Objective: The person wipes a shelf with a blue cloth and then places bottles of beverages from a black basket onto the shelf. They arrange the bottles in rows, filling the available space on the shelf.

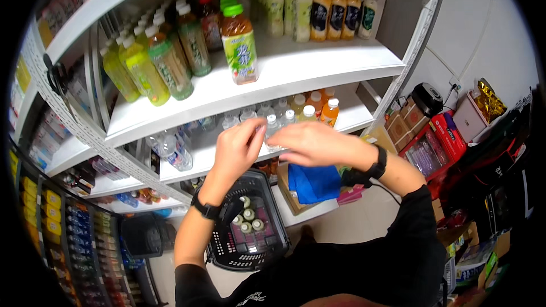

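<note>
My left hand (239, 147) is raised before the lower shelf, fingers bent and their tips partly hidden; I see nothing clearly held in it. My right hand (313, 143) hovers close beside it, thumb and fingers apart, with nothing visible between them. Just behind the fingertips stands a clear plastic bottle (271, 124) with a white cap; whether a hand touches it I cannot tell. Around it are other capped bottles, including an orange drink bottle (330, 112). On the shelf above, a green-capped tea bottle (240, 53) stands near the front edge.
Below my hands, a black shopping basket (277, 217) holds several white-capped bottles (248, 214). Blue cloth (315, 182) lies over a cardboard box (294, 204). The white upper shelf (294, 62) overhangs the lower one. At right, a red box (443, 145) and rice cooker (426, 98) stand by the wall.
</note>
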`<action>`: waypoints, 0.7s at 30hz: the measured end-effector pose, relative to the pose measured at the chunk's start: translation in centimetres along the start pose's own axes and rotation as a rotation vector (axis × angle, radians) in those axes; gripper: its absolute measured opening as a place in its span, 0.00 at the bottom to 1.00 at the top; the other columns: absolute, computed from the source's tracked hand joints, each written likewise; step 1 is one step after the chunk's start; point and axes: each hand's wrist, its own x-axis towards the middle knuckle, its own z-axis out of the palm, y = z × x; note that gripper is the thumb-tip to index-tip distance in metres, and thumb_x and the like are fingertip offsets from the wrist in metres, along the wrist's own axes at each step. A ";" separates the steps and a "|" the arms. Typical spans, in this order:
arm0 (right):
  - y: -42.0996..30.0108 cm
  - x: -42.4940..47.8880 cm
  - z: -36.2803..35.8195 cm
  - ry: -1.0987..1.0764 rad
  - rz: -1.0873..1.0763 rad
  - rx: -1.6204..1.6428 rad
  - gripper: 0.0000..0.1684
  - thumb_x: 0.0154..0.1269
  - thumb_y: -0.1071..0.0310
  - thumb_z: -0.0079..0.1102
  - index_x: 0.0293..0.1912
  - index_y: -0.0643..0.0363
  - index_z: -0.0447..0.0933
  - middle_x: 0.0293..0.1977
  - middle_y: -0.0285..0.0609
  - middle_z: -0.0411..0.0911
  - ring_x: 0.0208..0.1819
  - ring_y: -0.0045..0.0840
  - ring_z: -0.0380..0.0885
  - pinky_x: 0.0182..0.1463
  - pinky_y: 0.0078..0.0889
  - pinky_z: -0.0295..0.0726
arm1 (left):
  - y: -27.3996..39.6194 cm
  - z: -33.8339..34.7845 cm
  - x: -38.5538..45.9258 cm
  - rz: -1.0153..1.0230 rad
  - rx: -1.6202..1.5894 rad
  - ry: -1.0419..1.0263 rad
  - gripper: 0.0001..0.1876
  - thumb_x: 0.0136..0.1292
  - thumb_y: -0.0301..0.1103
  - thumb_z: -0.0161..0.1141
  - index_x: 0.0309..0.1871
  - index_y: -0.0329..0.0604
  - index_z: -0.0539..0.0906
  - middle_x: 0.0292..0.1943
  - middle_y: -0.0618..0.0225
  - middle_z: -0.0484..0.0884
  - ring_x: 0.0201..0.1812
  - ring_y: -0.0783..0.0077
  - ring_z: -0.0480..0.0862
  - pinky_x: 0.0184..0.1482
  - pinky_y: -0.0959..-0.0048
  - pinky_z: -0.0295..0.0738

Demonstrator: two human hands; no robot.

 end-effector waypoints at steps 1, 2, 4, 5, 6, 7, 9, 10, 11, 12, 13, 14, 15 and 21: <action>0.2 -0.4 -2.6 0.012 0.021 -0.056 0.22 0.62 0.64 0.64 0.55 0.59 0.75 0.44 0.48 0.81 0.45 0.42 0.81 0.49 0.42 0.81 | 0.6 1.3 1.8 0.019 0.009 0.007 0.10 0.64 0.25 0.62 0.48 0.38 0.82 0.23 0.59 0.79 0.21 0.66 0.78 0.27 0.72 0.71; 1.2 -0.9 -4.2 0.071 -0.013 -0.118 0.22 0.62 0.64 0.64 0.54 0.59 0.75 0.43 0.48 0.81 0.45 0.42 0.81 0.49 0.42 0.81 | 0.6 2.6 3.6 0.027 -0.001 0.010 0.12 0.65 0.25 0.61 0.52 0.39 0.81 0.24 0.58 0.78 0.22 0.65 0.78 0.28 0.71 0.72; 3.0 -1.7 -7.0 0.084 0.003 -0.193 0.20 0.62 0.63 0.64 0.52 0.58 0.76 0.42 0.47 0.81 0.45 0.43 0.81 0.49 0.42 0.81 | 0.9 4.5 6.6 -0.009 0.039 -0.027 0.16 0.65 0.28 0.59 0.56 0.43 0.78 0.30 0.54 0.83 0.35 0.50 0.83 0.38 0.59 0.77; 4.0 -2.1 -8.2 0.071 0.033 -0.255 0.19 0.62 0.64 0.64 0.52 0.59 0.76 0.42 0.46 0.81 0.45 0.43 0.80 0.49 0.42 0.81 | 0.4 5.7 8.0 0.020 0.093 -0.001 0.16 0.65 0.27 0.58 0.56 0.43 0.78 0.30 0.52 0.83 0.35 0.47 0.83 0.38 0.56 0.76; 5.1 -2.5 -8.9 0.106 0.002 -0.276 0.19 0.62 0.64 0.64 0.52 0.59 0.76 0.43 0.46 0.81 0.45 0.43 0.80 0.50 0.42 0.80 | -0.4 6.8 9.3 0.028 0.120 0.006 0.15 0.66 0.27 0.57 0.56 0.43 0.77 0.31 0.51 0.83 0.36 0.45 0.83 0.38 0.55 0.76; 6.0 -3.0 -9.8 0.139 -0.028 -0.301 0.19 0.61 0.65 0.64 0.51 0.59 0.76 0.43 0.46 0.81 0.45 0.43 0.80 0.51 0.42 0.80 | -1.1 7.9 10.5 0.037 0.146 0.016 0.15 0.66 0.27 0.56 0.56 0.44 0.77 0.32 0.49 0.83 0.37 0.44 0.82 0.38 0.53 0.76; 7.0 -3.5 -11.4 0.139 -0.008 -0.405 0.17 0.59 0.65 0.65 0.48 0.58 0.77 0.41 0.44 0.81 0.44 0.39 0.81 0.49 0.40 0.80 | -2.9 9.6 12.2 0.028 0.234 0.055 0.13 0.67 0.28 0.55 0.54 0.44 0.77 0.32 0.48 0.83 0.37 0.44 0.82 0.38 0.53 0.75; 8.1 -3.8 -11.9 0.153 -0.020 -0.471 0.15 0.59 0.65 0.65 0.45 0.57 0.77 0.39 0.43 0.80 0.43 0.38 0.81 0.47 0.39 0.80 | -3.6 10.6 12.8 0.017 0.266 0.069 0.13 0.67 0.28 0.54 0.54 0.44 0.78 0.32 0.48 0.82 0.36 0.43 0.82 0.38 0.53 0.75; 9.2 -3.9 -12.5 0.170 -0.036 -0.536 0.13 0.58 0.65 0.65 0.42 0.56 0.77 0.36 0.41 0.80 0.41 0.36 0.81 0.45 0.39 0.80 | -4.2 11.3 13.4 -0.015 0.305 0.073 0.12 0.67 0.29 0.54 0.53 0.44 0.77 0.33 0.48 0.83 0.37 0.43 0.82 0.39 0.52 0.75; 10.3 -3.8 -13.0 0.182 -0.029 -0.602 0.13 0.57 0.64 0.66 0.41 0.56 0.78 0.35 0.40 0.80 0.40 0.35 0.82 0.43 0.37 0.81 | -4.9 11.9 13.6 -0.058 0.348 0.071 0.11 0.67 0.30 0.54 0.52 0.45 0.77 0.33 0.48 0.83 0.38 0.43 0.82 0.39 0.51 0.75; 11.8 -3.7 -13.6 0.218 -0.025 -0.636 0.12 0.57 0.63 0.66 0.40 0.56 0.78 0.34 0.41 0.80 0.39 0.36 0.82 0.42 0.38 0.81 | -5.3 12.5 13.9 -0.094 0.382 0.069 0.11 0.66 0.31 0.54 0.50 0.45 0.77 0.34 0.48 0.83 0.38 0.43 0.83 0.40 0.51 0.75; 12.8 -3.7 -14.4 0.179 0.038 -0.661 0.15 0.57 0.63 0.66 0.44 0.57 0.78 0.37 0.42 0.80 0.42 0.36 0.82 0.45 0.38 0.81 | -5.6 12.9 13.8 -0.124 0.387 0.057 0.10 0.65 0.33 0.55 0.48 0.45 0.77 0.33 0.50 0.84 0.38 0.44 0.83 0.40 0.50 0.76; 13.5 -2.9 -15.2 0.137 0.085 -0.682 0.18 0.58 0.63 0.66 0.47 0.58 0.78 0.40 0.43 0.80 0.45 0.37 0.81 0.47 0.39 0.82 | -6.3 13.1 13.2 -0.144 0.426 0.058 0.10 0.65 0.33 0.55 0.47 0.45 0.77 0.33 0.50 0.84 0.37 0.44 0.83 0.39 0.50 0.76; 19.4 1.9 -18.9 0.274 0.245 -0.801 0.18 0.63 0.59 0.62 0.49 0.58 0.79 0.42 0.47 0.81 0.46 0.44 0.80 0.48 0.44 0.81 | -7.4 14.5 13.9 -0.401 0.376 0.150 0.07 0.63 0.34 0.56 0.42 0.46 0.78 0.30 0.50 0.85 0.35 0.43 0.84 0.39 0.49 0.78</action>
